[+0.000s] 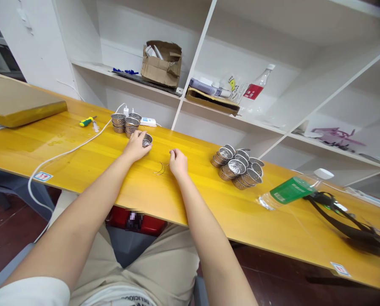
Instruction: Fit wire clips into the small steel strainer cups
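My left hand is closed round a small perforated metal cup at the middle-left of the yellow table. Right behind it stand stacked metal cups of the same kind. My right hand is held in a pinch over the table, to the right of the cup; what its fingertips hold, if anything, is too small to make out. Thin curved wires lie between my hands. Farther right is a cluster of several stacked metal cups, some tilted.
A white cable crosses the table at the left, near a green-yellow screwdriver and a large flat box. At the right are a green-labelled bottle and a black strap. Shelves stand behind the table.
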Demonstrator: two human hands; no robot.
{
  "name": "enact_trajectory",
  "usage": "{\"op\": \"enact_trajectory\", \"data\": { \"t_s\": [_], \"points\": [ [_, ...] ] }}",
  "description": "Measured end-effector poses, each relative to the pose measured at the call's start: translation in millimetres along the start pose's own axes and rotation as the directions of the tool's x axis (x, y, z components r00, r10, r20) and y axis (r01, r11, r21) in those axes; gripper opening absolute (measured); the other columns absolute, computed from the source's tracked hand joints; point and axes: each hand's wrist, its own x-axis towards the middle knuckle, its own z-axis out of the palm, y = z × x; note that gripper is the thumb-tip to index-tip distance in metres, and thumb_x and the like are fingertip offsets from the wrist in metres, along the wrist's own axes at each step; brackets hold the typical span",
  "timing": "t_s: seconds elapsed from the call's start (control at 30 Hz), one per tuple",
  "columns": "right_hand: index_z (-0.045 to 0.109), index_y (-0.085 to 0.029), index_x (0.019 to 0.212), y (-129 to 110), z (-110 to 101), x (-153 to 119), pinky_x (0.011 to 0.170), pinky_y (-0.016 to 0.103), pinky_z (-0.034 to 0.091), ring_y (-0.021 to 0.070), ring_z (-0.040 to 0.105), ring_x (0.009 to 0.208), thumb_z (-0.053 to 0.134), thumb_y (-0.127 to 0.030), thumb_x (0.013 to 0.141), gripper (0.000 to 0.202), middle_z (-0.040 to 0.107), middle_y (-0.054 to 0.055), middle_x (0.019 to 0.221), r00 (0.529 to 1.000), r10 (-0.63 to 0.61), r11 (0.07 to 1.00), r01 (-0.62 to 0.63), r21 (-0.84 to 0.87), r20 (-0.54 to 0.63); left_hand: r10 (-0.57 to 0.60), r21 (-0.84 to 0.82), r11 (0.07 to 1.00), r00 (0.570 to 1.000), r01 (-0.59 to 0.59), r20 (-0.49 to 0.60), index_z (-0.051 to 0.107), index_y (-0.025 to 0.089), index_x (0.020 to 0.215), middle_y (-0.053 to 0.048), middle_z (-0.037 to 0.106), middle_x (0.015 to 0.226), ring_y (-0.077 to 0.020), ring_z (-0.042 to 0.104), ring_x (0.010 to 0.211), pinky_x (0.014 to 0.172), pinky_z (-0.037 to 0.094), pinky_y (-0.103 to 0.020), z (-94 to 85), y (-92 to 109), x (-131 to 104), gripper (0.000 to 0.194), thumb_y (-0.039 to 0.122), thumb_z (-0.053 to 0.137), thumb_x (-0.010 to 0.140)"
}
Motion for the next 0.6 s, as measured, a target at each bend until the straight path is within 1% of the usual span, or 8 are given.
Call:
{"op": "enact_trajectory", "data": {
  "t_s": [0.07, 0.17, 0.33, 0.43, 0.53, 0.6],
  "points": [
    [0.071, -0.021, 0.112, -1, -2, -1, 0.087, 0.029, 0.047, 0.0229, 0.069, 0.102, 0.039, -0.029, 0.106, 0.034, 0.077, 0.011, 0.111, 1.000, 0.006, 0.996, -0.005, -0.093, 0.010, 0.008, 0.022, 1.000, 1.000, -0.008, 0.003, 0.057, 0.016, 0.141, -0.016, 0.053, 0.131, -0.0354, 0.051, 0.127, 0.117, 0.040, -0.047, -1.1, 1, 0, 0.063, 0.040, 0.068, 0.083],
    [0.072, -0.020, 0.112, 0, -4, -3, 0.085, 0.031, 0.047, 0.0248, 0.070, 0.100, 0.039, -0.030, 0.106, 0.035, 0.077, 0.013, 0.107, 0.999, 0.026, 0.979, -0.017, -0.202, 0.043, 0.023, 0.063, 0.998, 1.000, -0.023, 0.008, 0.058, 0.015, 0.141, -0.016, 0.052, 0.131, -0.0365, 0.051, 0.126, 0.117, 0.040, -0.047, -2.0, 3, 0, 0.064, 0.038, 0.067, 0.082],
    [0.072, -0.019, 0.115, 0, -4, -5, 0.085, 0.033, 0.048, 0.0271, 0.071, 0.102, 0.040, -0.030, 0.106, 0.036, 0.076, 0.016, 0.107, 0.994, 0.041, 0.951, -0.008, -0.309, 0.100, 0.023, 0.149, 0.988, 0.998, -0.032, 0.063, 0.060, 0.017, 0.144, -0.017, 0.051, 0.132, -0.0387, 0.050, 0.126, 0.114, 0.041, -0.050, -6.1, 8, 0, 0.063, 0.038, 0.064, 0.084],
    [0.072, -0.020, 0.116, -1, -3, -5, 0.084, 0.034, 0.049, 0.0275, 0.071, 0.101, 0.039, -0.031, 0.106, 0.037, 0.076, 0.016, 0.107, 0.991, 0.041, 0.942, 0.004, -0.337, 0.128, 0.030, 0.169, 0.985, 0.996, -0.044, 0.089, 0.061, 0.023, 0.144, -0.016, 0.053, 0.131, -0.0386, 0.050, 0.125, 0.112, 0.042, -0.051, -11.6, 11, -1, 0.060, 0.046, 0.061, 0.089],
    [0.072, -0.020, 0.115, 0, -2, -5, 0.082, 0.034, 0.049, 0.0277, 0.072, 0.100, 0.038, -0.031, 0.106, 0.038, 0.076, 0.016, 0.106, 0.990, 0.033, 0.934, 0.020, -0.356, 0.141, 0.039, 0.171, 0.984, 0.996, -0.052, 0.081, 0.064, 0.025, 0.142, -0.015, 0.055, 0.130, -0.0378, 0.051, 0.123, 0.110, 0.043, -0.053, -15.5, 14, -2, 0.059, 0.057, 0.053, 0.094],
    [0.073, -0.020, 0.114, 1, -1, -5, 0.082, 0.034, 0.049, 0.0280, 0.072, 0.100, 0.038, -0.031, 0.106, 0.038, 0.076, 0.016, 0.107, 0.988, 0.037, 0.927, 0.023, -0.374, 0.152, 0.042, 0.171, 0.984, 0.997, -0.052, 0.059, 0.066, 0.026, 0.140, -0.015, 0.057, 0.129, -0.0363, 0.053, 0.121, 0.109, 0.043, -0.053, -15.3, 13, -2, 0.056, 0.057, 0.047, 0.097]
  ]
}}
